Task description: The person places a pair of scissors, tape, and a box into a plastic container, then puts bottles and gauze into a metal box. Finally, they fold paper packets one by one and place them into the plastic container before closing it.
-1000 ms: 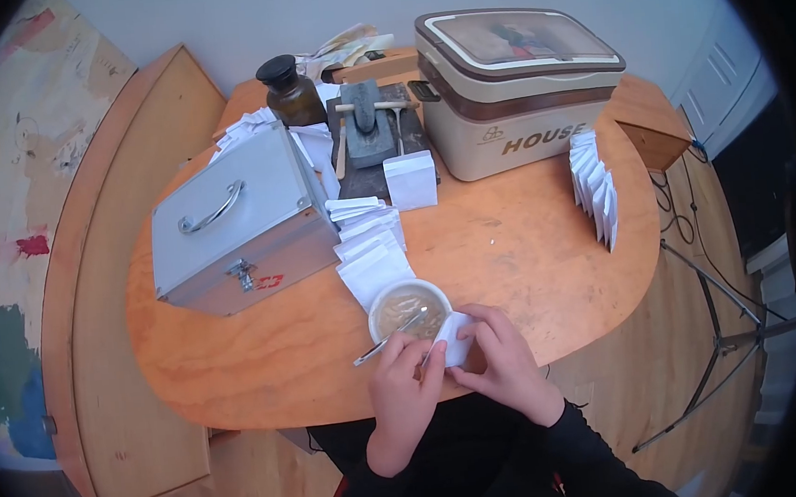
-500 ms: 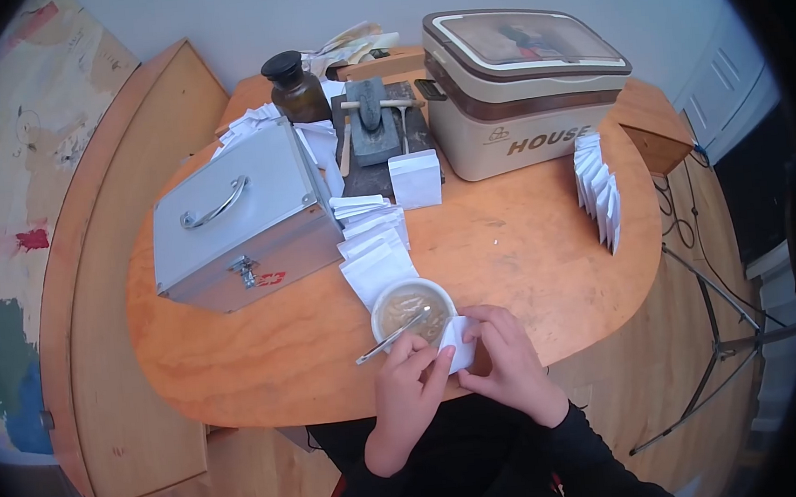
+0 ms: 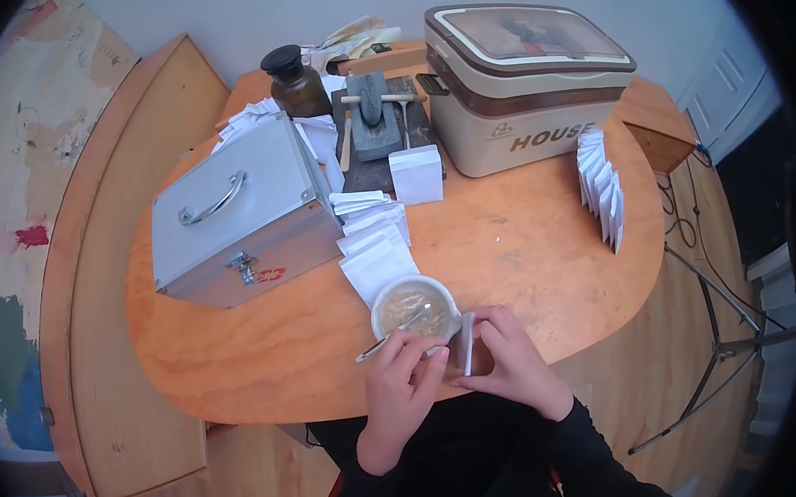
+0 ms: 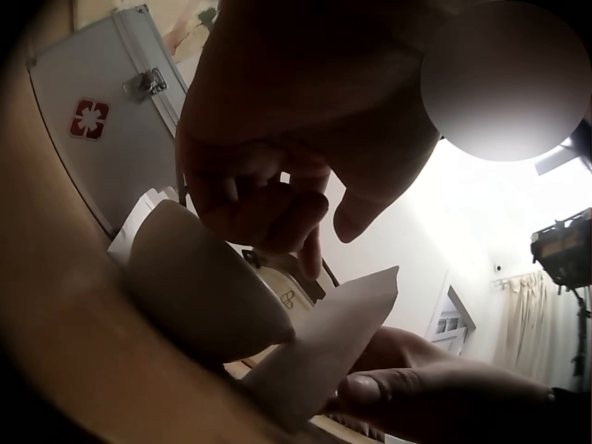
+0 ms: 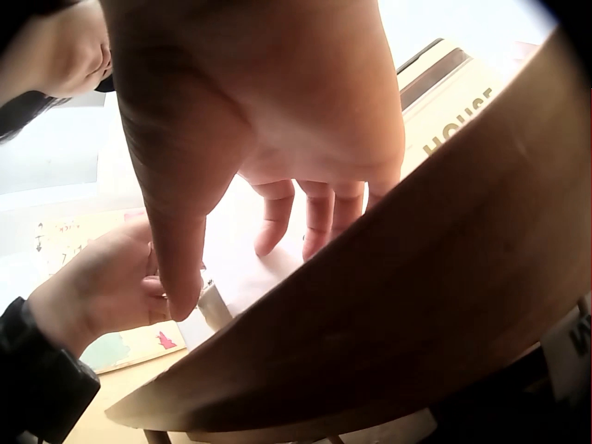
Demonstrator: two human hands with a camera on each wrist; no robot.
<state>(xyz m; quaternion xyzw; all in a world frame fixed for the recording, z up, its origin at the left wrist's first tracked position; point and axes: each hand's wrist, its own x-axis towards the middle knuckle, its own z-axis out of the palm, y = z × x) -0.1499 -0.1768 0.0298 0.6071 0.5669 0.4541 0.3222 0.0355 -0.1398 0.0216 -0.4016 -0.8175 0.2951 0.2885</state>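
A folded white paper packet [image 3: 467, 344] stands nearly edge-on beside the bowl. My right hand [image 3: 519, 362] pinches it between thumb and fingers. In the left wrist view, the packet [image 4: 324, 342] leans near the bowl [image 4: 199, 287], its pointed corner up. My left hand [image 3: 398, 393] hovers at the bowl's near side, fingers loosely curled and thumb apart, the packet outside its grasp. The white bowl [image 3: 374, 318] contains a cloudy, brownish, lumpy liquid. A thin silver-coloured handle [image 3: 367, 354] slants out over its rim, its other end in the liquid.
Overlapping white packets [image 3: 376, 264] lie behind the bowl, and a row of others [image 3: 602, 190] stands at the right. A silver case [image 3: 226, 206], a dark jar [image 3: 297, 88], a grey stone block [image 3: 375, 138] and a large HOUSE box [image 3: 510, 127] occupy the back.
My left fingers and thumb have come away from the packet and drawn slightly left. The packet has turned in my right hand from face-on to edge-on.
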